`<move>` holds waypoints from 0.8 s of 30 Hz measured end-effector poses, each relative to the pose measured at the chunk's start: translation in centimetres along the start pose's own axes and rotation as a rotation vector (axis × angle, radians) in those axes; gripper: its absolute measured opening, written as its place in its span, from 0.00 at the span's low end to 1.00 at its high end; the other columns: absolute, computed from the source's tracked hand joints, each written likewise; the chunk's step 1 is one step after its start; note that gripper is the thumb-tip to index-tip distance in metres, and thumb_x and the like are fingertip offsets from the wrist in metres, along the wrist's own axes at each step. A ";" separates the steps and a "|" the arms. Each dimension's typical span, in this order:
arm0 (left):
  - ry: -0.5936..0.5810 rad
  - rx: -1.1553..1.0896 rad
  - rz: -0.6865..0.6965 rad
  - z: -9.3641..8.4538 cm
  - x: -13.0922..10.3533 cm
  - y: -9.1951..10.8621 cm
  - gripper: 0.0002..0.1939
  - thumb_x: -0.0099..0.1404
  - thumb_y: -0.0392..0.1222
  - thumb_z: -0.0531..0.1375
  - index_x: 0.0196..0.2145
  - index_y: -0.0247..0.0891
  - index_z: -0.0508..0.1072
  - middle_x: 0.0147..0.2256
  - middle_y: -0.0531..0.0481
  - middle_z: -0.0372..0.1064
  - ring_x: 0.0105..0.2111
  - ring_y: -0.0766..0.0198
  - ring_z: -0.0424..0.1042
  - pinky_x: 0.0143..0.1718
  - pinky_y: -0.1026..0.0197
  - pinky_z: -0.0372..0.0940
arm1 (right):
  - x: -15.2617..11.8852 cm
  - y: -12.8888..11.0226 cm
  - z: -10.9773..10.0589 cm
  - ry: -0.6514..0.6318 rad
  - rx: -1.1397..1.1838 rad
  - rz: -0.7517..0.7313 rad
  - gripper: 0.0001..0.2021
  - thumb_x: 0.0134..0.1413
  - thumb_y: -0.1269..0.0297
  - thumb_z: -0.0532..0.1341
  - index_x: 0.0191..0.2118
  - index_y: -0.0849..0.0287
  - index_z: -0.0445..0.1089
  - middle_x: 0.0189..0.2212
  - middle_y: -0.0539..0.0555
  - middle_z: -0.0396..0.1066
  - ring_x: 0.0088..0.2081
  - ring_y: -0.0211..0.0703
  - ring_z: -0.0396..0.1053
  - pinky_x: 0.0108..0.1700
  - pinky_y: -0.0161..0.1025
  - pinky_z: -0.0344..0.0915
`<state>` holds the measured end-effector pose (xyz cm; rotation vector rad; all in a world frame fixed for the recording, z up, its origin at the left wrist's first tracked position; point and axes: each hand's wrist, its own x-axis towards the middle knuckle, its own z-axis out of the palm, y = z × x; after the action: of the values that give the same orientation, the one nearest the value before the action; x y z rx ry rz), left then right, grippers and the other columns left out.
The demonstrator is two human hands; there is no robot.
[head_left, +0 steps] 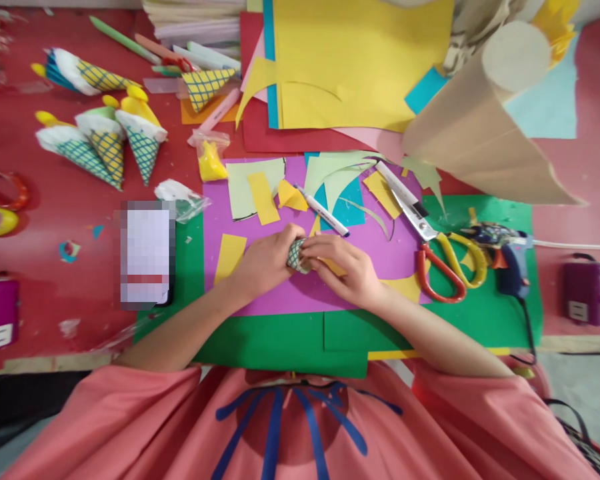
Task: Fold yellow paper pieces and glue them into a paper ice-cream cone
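Observation:
Between my two hands is a small paper cone [296,256], pale green with a dark crisscross pattern. My left hand [267,260] is closed around its left side. The fingers of my right hand [347,267] pinch at its right edge, and part of the cone is hidden behind them. Under the hands lies a purple sheet [270,303] on top of green sheets [280,340]. A marker [325,212] and yellow paper pieces [263,198] are just beyond my hands.
Large scissors [430,247] and a glue gun [513,260] lie at the right. A brown paper roll [475,127] stands behind them. Finished-looking cones [100,147] and a phone [147,253] are at the left. Yellow sheets [360,60] and a bag of yellow clay [211,160] sit farther back.

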<state>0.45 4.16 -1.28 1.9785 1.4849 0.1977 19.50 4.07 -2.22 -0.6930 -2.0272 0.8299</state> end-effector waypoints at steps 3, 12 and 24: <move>0.033 0.068 0.035 0.3 -0.1 0.2 0.12 0.62 0.41 0.57 0.43 0.43 0.60 0.35 0.52 0.74 0.34 0.58 0.75 0.29 0.62 0.61 | -0.2 -0.2 0.7 0.109 -0.034 0.080 0.10 0.59 0.72 0.59 0.46 0.57 0.66 0.39 0.56 0.74 0.44 0.41 0.72 0.49 0.40 0.71; 0.192 0.144 0.136 1.1 -0.3 0.4 0.13 0.61 0.36 0.57 0.43 0.41 0.60 0.34 0.50 0.74 0.34 0.57 0.76 0.29 0.62 0.62 | -0.2 0.0 0.9 0.157 -0.344 0.018 0.06 0.59 0.65 0.61 0.41 0.58 0.71 0.34 0.54 0.70 0.35 0.42 0.67 0.39 0.43 0.65; 0.098 0.048 0.012 0.6 -0.3 0.1 0.14 0.59 0.35 0.55 0.44 0.43 0.61 0.32 0.53 0.73 0.31 0.59 0.73 0.28 0.62 0.60 | 0.0 -0.5 0.6 -0.049 -0.368 -0.119 0.10 0.61 0.72 0.53 0.44 0.62 0.71 0.38 0.57 0.75 0.38 0.44 0.69 0.40 0.43 0.62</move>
<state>0.76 3.64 -1.59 2.0422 1.5524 0.2706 18.91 3.60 -2.11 -0.7480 -2.2677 0.4106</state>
